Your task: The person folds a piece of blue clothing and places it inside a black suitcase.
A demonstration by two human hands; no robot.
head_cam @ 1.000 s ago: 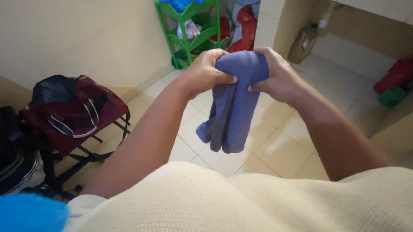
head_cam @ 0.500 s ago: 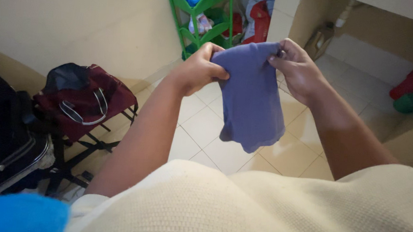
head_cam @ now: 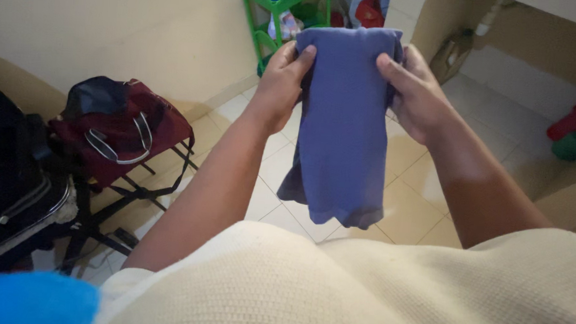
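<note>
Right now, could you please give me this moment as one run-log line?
left hand: grips cloth top edge | right hand: grips opposite edge | purple cloth: hanging, spread | below: tiled floor

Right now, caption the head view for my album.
Both hands, left and right, hold a hanging purple cloth by its top edge above the tiled floor.

Single head-worn view, angled steeply downward and forward over the wearer's cream knitted top (head_cam: 360, 284), close range, pale tiled floor (head_cam: 423, 208) beyond.

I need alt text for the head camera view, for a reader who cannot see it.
Two bare hands, left hand and right hand, hold up a hanging purple cloth by its top edge. Below lie a tiled floor, a dark red bag and a green rack.
</note>
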